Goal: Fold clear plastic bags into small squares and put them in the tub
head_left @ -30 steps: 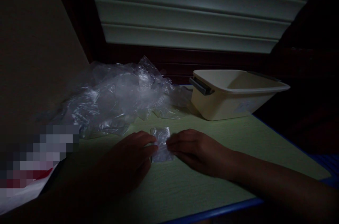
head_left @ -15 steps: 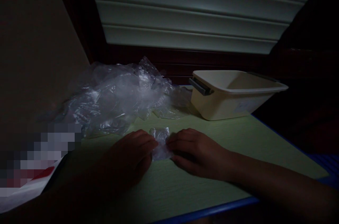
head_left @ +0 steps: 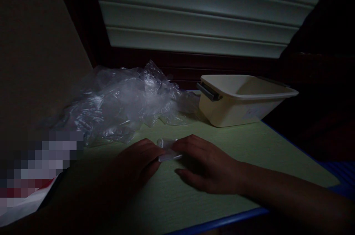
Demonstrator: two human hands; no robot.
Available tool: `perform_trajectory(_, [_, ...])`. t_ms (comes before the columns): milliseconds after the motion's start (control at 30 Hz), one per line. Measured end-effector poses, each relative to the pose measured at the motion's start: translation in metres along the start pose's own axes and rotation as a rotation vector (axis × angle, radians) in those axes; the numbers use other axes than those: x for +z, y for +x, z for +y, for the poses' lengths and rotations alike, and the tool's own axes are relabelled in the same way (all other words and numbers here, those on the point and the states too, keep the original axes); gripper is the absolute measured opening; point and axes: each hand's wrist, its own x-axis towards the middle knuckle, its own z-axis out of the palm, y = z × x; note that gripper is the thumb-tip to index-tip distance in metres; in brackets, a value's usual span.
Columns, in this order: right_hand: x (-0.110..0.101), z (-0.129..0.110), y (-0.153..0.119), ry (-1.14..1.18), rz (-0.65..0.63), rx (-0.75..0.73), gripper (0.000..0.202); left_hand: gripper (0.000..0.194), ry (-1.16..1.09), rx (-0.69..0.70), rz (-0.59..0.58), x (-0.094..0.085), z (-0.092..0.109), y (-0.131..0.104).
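Observation:
A small folded clear plastic bag lies on the table between my hands, its lower edge a bright crease. My left hand is closed on the bag's left end, though shadow hides most of its fingers. From the right, the fingertips of my right hand rest on the bag's upper right part. The right thumb is held apart from those fingers, below the bag, with a gap between.
A heap of clear plastic bags covers the table's back left. At the back right stands a cream plastic bin with grey handles. The pale green table has a blue edge. Behind it is a slatted panel.
The bag has become shorter from front to back, its near edge now farther from me. My right thumb has come away from the bag, opening a gap below the fingers.

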Motion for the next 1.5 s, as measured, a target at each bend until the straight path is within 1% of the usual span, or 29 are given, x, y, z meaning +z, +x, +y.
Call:
perform_trajectory(67, [0.000, 0.000, 0.001, -0.006, -0.053, 0.008, 0.025, 0.023, -0.030, -0.024, 0.007, 0.000, 0.001, 0.000])
perform_trajectory(133, [0.000, 0.000, 0.002, 0.008, -0.068, 0.021, 0.017, 0.019, -0.074, -0.041, -0.006, 0.002, 0.002, -0.001])
perform_trajectory(233, [-0.002, -0.001, 0.004, 0.064, -0.054, 0.080, 0.020, 0.017, -0.151, -0.095, -0.018, 0.004, 0.003, -0.002])
perform_trajectory(433, [-0.003, -0.004, 0.004, 0.135, -0.017, 0.208, 0.027, 0.020, -0.223, -0.238, 0.055, 0.003, 0.011, 0.004])
perform_trajectory(500, [-0.002, -0.004, 0.005, 0.148, -0.001, 0.270, 0.028, 0.020, -0.222, -0.257, 0.046, 0.003, 0.011, 0.008])
perform_trajectory(633, [0.003, 0.000, 0.007, 0.269, 0.051, 0.420, 0.017, 0.018, -0.203, -0.259, 0.063, 0.007, 0.010, 0.014])
perform_trajectory(733, [0.006, 0.003, 0.009, 0.372, 0.097, 0.502, 0.012, 0.017, -0.217, -0.305, 0.048, 0.009, 0.012, 0.016])
perform_trajectory(900, [0.007, 0.005, 0.011, 0.364, 0.136, 0.543, 0.008, 0.023, -0.232, -0.337, 0.050, 0.008, 0.016, 0.020])
perform_trajectory(1000, [0.007, 0.004, 0.011, 0.269, 0.126, 0.495, 0.006, 0.024, -0.199, -0.331, 0.034, 0.007, 0.017, 0.021])
perform_trajectory(1167, [0.007, 0.004, 0.009, 0.138, 0.119, 0.380, 0.011, 0.023, -0.125, -0.297, 0.056, 0.011, 0.014, 0.016])
perform_trajectory(1267, [0.008, 0.004, 0.008, 0.073, 0.105, 0.282, 0.009, 0.021, 0.000, -0.218, 0.086, 0.012, 0.014, 0.013])
perform_trajectory(1333, [0.010, 0.003, 0.007, 0.013, 0.067, 0.207, 0.008, 0.019, 0.167, -0.111, 0.067, 0.010, 0.015, 0.012])
perform_trajectory(1400, [0.011, 0.001, 0.006, -0.054, 0.009, 0.158, 0.011, 0.025, 0.326, 0.040, 0.041, 0.008, 0.018, 0.012])
perform_trajectory(1467, [0.011, -0.001, 0.005, -0.119, -0.039, 0.132, 0.017, 0.028, 0.409, 0.183, 0.021, 0.005, 0.020, 0.012])
perform_trajectory(1500, [0.011, -0.002, 0.004, -0.145, -0.056, 0.123, 0.021, 0.028, 0.410, 0.222, -0.002, 0.004, 0.021, 0.012])
